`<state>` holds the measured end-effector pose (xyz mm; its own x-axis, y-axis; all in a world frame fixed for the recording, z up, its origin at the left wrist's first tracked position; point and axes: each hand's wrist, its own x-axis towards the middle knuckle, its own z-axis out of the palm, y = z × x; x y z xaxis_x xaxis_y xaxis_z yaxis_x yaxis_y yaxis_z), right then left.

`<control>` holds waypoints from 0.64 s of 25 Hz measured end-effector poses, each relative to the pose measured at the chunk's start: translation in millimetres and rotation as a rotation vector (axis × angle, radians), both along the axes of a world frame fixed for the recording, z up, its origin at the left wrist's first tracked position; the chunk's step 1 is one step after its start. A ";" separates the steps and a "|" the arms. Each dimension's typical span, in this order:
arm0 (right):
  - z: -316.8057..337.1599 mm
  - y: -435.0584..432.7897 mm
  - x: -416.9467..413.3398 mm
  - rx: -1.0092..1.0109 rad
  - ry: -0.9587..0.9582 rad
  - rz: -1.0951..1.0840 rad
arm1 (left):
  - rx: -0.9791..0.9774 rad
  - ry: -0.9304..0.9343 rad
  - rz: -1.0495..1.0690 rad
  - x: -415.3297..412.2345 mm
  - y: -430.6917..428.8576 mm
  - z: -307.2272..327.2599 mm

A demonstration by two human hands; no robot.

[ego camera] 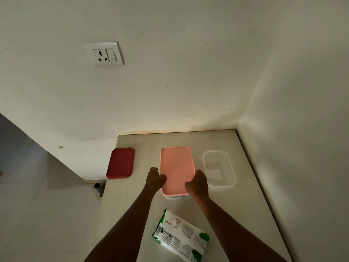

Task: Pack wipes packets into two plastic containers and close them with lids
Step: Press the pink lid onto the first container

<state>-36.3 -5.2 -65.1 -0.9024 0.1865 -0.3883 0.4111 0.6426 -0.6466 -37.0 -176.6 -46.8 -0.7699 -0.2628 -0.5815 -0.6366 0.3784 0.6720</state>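
Evidently the first closing step is in hand: the pink lid [177, 169] is being pressed onto its container by both hands, left hand [155, 179] and right hand [198, 183], fingers curled on its near edges. Right of the lid, the clear container [231, 184] stands open; nearer than the lid lies the wipes packet [181, 235], to be packed next; left of it, the red lid [120, 163] waits on the surface [132, 214].

A plain home corner: painted walls [170, 82], a wall socket [104, 53] at upper left, a small table [132, 205], tiled floor [37, 205] lower left.
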 end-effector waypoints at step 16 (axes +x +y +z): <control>-57.6 -9.7 -146.8 -0.356 -0.079 -0.270 | 0.020 0.200 0.241 -113.7 -0.3 -73.7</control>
